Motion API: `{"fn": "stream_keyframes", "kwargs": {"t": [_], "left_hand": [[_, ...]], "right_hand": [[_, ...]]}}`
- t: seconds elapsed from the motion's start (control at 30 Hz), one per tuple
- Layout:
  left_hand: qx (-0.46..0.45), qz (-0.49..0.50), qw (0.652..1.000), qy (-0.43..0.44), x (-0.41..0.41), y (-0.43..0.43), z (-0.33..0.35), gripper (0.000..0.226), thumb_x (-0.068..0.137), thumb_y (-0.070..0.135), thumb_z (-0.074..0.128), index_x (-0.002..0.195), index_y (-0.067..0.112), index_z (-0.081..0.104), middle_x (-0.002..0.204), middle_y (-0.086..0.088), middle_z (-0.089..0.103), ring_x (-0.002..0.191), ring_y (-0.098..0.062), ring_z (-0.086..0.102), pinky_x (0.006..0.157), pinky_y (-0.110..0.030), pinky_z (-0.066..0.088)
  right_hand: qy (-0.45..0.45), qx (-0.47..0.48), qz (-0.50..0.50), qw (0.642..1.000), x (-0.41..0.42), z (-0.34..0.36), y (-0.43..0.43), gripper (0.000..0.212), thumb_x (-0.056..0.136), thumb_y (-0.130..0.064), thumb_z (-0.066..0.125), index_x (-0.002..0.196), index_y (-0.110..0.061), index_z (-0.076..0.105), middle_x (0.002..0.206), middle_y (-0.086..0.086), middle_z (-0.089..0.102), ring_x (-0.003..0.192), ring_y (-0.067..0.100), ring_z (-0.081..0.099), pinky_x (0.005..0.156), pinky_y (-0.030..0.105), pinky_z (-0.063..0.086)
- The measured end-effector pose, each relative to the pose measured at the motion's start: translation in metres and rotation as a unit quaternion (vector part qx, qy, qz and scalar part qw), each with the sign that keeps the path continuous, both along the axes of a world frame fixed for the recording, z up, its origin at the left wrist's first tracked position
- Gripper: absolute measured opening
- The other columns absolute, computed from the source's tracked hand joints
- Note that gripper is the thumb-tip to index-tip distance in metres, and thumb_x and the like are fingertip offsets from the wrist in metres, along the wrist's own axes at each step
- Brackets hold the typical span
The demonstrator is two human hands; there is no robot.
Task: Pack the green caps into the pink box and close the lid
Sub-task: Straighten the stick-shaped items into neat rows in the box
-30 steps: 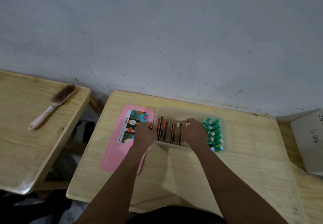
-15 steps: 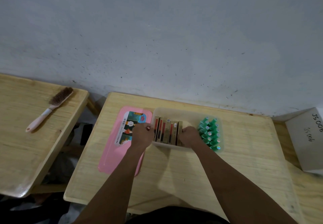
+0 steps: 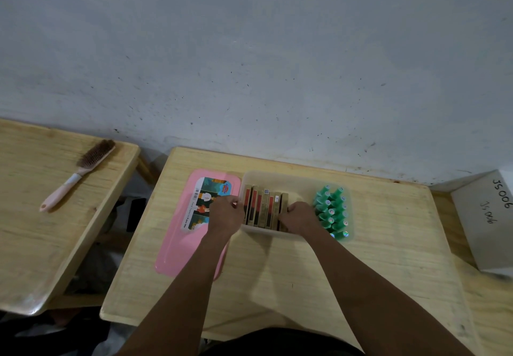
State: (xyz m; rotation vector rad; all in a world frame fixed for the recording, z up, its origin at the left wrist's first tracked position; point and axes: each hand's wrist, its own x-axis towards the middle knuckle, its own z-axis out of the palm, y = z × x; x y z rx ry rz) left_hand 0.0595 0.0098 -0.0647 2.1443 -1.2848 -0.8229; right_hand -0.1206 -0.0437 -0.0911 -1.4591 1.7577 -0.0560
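Left hand [image 3: 225, 212] is curled against the left end of the row of flat packs [image 3: 265, 210] standing in the box [image 3: 294, 182], and the right hand [image 3: 301, 216] is bunched at the row's right end, so both look like they're squeezing the row together. Can't really tell if any fingers are actually pinching a pack or just pushing.

Caps [image 3: 331, 210] are already in the box, clustered upright at its right end, just beside the right hand. The lid [image 3: 177, 244] lies flat on the surface [image 3: 388, 244], touching the box's left side, under the left wrist.

Risks, I'd say: the right knuckles could bump the caps and topple a few, and a hard squeeze might pop a pack up so the lid won't seat. Dragging the wrist could also slide the lid.

Room-wise, the wall is close behind the box, while the surface is open in front and to the right.
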Motion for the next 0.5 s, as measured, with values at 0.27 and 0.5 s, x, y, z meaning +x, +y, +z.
{"fn": "stream_keyframes", "kwargs": {"t": [0.27,0.5], "left_hand": [[0.000,0.002,1.000,-0.012,-0.0004,-0.0002,-0.0018,0.027,0.094,0.016,0.051,0.109,0.005,0.070,0.101,-0.012,0.072,0.077,-0.011,0.057,0.075,-0.017,0.044],[0.002,0.007,1.000,-0.002,-0.0012,0.0006,-0.0003,0.029,0.094,0.017,0.051,0.116,0.005,0.066,0.108,-0.013,0.071,0.093,-0.020,0.066,0.077,-0.018,0.043]], "right_hand": [[0.005,0.019,0.003,1.000,0.0025,0.0003,-0.0027,0.025,0.085,-0.020,0.061,0.083,0.002,0.072,0.067,0.011,0.064,0.063,0.022,0.060,0.060,0.026,0.051],[-0.009,0.006,-0.024,1.000,0.0027,0.0038,-0.0008,0.033,0.086,-0.030,0.065,0.063,-0.006,0.059,0.054,0.004,0.054,0.048,0.015,0.050,0.050,0.022,0.039]]}}
